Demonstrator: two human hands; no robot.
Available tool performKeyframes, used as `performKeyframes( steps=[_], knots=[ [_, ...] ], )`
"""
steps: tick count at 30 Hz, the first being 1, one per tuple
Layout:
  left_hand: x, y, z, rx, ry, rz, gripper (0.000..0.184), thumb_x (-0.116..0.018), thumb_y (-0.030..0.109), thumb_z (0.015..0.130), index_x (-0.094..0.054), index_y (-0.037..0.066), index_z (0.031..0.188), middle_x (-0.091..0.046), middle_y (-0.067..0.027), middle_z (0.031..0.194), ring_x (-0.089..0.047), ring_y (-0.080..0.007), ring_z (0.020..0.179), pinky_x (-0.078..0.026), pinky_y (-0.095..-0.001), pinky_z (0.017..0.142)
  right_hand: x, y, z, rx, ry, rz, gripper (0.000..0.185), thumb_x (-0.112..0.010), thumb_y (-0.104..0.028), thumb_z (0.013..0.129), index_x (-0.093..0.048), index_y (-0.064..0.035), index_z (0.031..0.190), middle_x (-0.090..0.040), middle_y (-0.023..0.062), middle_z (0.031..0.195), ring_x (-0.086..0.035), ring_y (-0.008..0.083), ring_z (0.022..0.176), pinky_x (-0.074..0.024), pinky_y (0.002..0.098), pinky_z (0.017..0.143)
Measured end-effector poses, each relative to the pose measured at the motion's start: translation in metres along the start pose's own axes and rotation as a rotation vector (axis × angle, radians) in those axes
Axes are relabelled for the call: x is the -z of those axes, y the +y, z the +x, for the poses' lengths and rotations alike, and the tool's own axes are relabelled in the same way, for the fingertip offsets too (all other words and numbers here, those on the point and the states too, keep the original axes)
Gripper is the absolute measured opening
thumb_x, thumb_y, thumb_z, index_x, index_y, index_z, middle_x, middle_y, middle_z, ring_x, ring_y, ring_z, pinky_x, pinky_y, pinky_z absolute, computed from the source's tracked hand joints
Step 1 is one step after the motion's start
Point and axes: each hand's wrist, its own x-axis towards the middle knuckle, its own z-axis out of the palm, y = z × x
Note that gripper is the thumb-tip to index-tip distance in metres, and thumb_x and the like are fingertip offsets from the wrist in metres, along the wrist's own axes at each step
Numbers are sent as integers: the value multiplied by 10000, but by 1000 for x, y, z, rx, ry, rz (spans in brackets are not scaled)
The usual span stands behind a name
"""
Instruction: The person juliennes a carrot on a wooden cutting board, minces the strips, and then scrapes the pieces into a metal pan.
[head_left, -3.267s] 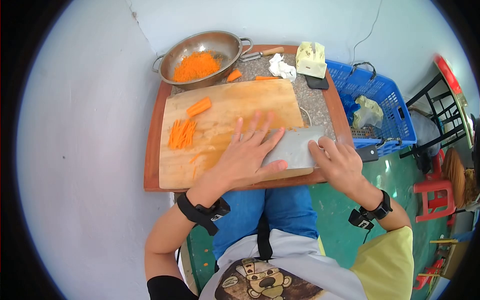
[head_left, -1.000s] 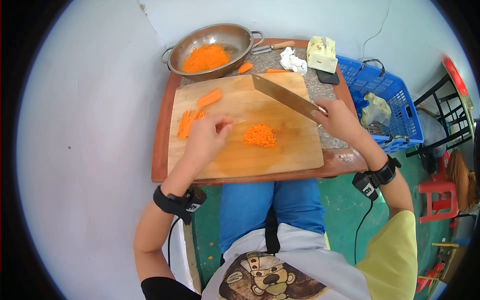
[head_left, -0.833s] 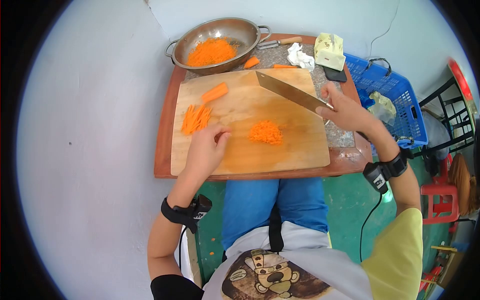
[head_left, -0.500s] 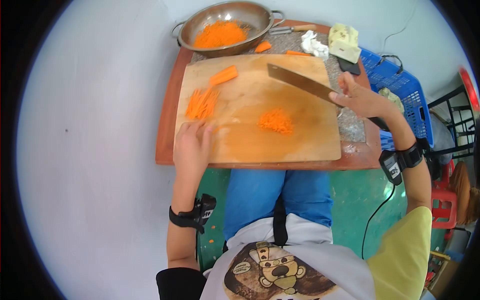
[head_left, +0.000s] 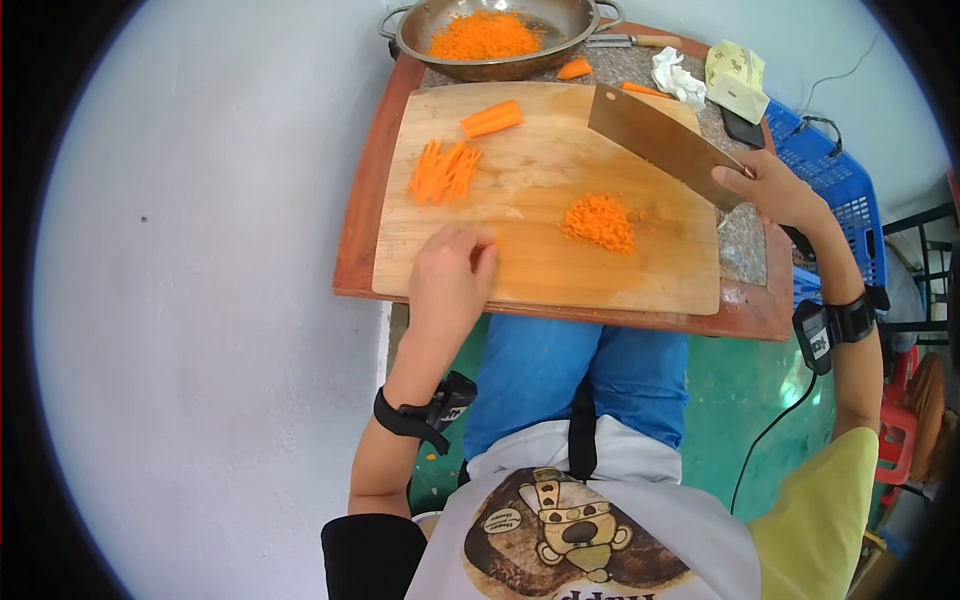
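Note:
My right hand point(head_left: 778, 190) grips the handle of a cleaver point(head_left: 660, 145), whose broad blade is raised over the right part of the wooden cutting board point(head_left: 540, 275). Near the board's lower left, my left hand point(head_left: 455, 268) has its fingers curled together; what they hold, if anything, is hidden. A small heap of minced carrot point(head_left: 600, 222) lies right of centre on the board. Carrot strips point(head_left: 444, 172) lie at the upper left, and a thick carrot piece point(head_left: 491, 118) rests just above them.
Behind the board is a metal pan point(head_left: 400, 38) holding grated carrot point(head_left: 485, 36). A peeler-like tool point(head_left: 635, 41), carrot piece point(head_left: 574, 69), crumpled tissue point(head_left: 677, 78), tissue pack point(head_left: 736, 80) and black phone point(head_left: 741, 127) lie along the back. A blue basket point(head_left: 850, 190) stands at the right.
The cleaver has been lifted off the board, uncovering the minced carrot. My left hand left the blade, passed beside the strips, and is now nearer the front edge with fingers curled. The view has shifted.

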Motion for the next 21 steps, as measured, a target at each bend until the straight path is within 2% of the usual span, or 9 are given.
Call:
performKeyframes(
  steps=[1,3,4,6,7,10,12,16,21],
  knots=[
    [-4,3,-1,-80,1,3,79,-672,58,758,-635,-12,766,-588,-122,734,-591,-227,645,-485,-317,598,-3,4,1,-4,0,-3,422,-540,-383,906,-579,34,958,-498,94,617,-483,176,476,-411,317,417],
    [-13,12,-4,-106,-20,-8,78,-673,54,751,-630,-11,754,-585,-121,724,-586,-237,648,-482,-320,594,-12,11,2,304,185,-140,407,-565,-303,896,-571,89,786,-433,151,528,-490,210,475,-404,388,488],
    [-16,17,-5,-134,-41,-12,78,-674,51,745,-624,-9,742,-581,-120,713,-581,-247,650,-479,-323,590,-15,10,-2,298,184,-144,407,-565,-303,896,-571,89,786,-433,151,528,-490,210,475,-404,388,488],
    [-21,27,-7,-158,-42,-23,74,-678,49,738,-625,-3,737,-579,-114,702,-575,-251,647,-470,-331,582,-30,-3,-19,521,481,-286,353,-570,-248,890,-548,83,770,-425,220,577,-472,291,478,-384,427,540],
    [-23,31,-10,-181,-42,-28,71,-681,47,730,-626,4,732,-577,-109,691,-569,-256,644,-460,-339,575,-32,-23,-40,390,415,-170,305,-555,-203,897,-543,56,736,-474,233,610,-483,366,517,-390,417,521],
    [-25,37,-17,-168,-36,-28,70,-688,48,719,-624,19,717,-571,-95,668,-560,-254,630,-442,-351,572,-50,-44,-75,181,229,-41,255,-563,-188,887,-558,26,749,-516,237,650,-509,405,568,-403,427,522],
    [-30,42,-22,-124,-13,-39,72,-689,52,717,-623,27,709,-568,-87,660,-553,-248,628,-432,-354,576,-69,-43,-87,384,229,-117,183,-575,-176,878,-587,-3,821,-546,216,644,-569,377,600,-427,433,523],
    [-36,45,-27,-57,78,-32,74,-689,63,715,-620,39,700,-561,-67,645,-535,-237,635,-411,-355,593,-89,-43,-94,424,295,-59,128,-587,-168,868,-593,-41,880,-566,196,621,-583,366,589,-442,439,518],
    [-38,47,-28,-15,98,-39,78,-688,72,711,-616,49,694,-558,-55,639,-526,-231,644,-395,-355,614,-88,-47,-91,423,183,-65,92,-581,-141,867,-575,-49,872,-577,181,605,-569,384,549,-442,444,489]
  ],
)
